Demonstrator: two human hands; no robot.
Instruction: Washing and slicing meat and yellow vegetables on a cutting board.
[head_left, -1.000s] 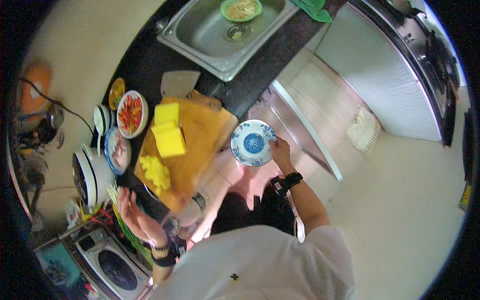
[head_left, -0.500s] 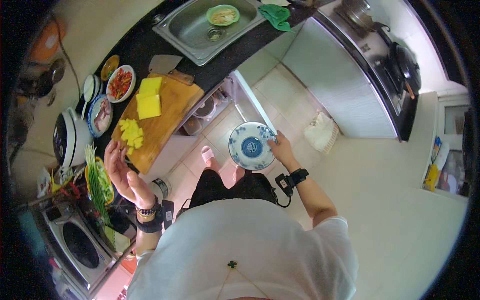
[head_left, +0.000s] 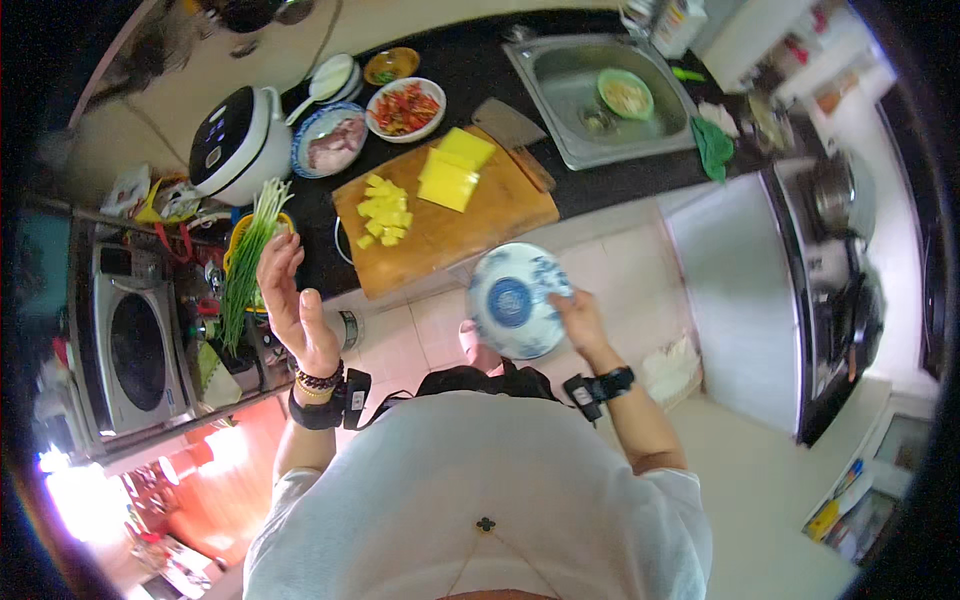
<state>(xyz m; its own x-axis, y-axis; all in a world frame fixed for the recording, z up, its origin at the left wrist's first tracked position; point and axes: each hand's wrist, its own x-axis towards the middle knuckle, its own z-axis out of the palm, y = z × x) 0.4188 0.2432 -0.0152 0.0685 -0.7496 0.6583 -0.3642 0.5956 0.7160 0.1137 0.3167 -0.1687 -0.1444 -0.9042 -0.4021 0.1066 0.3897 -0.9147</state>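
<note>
My right hand grips the right edge of a blue-and-white patterned plate, held over the floor in front of my body. To the left my left hand is raised, open and holding nothing, fingers stretched. It is nearest to a bunch of green onions, which lies across a yellow basket. A wooden cutting board lies on the counter beyond the hands. On it are diced yellow pieces, thick yellow slices and a cleaver.
Behind the board stand a bowl of chopped red peppers, a bowl of raw meat and a white rice cooker. The sink holds a green bowl. A green cloth hangs over the counter edge. A stove is at right.
The view has turned, so the counter lies more squarely ahead. The cabinet front that stood out beside the plate earlier no longer does. The plate stays in my right hand, now tilted differently.
</note>
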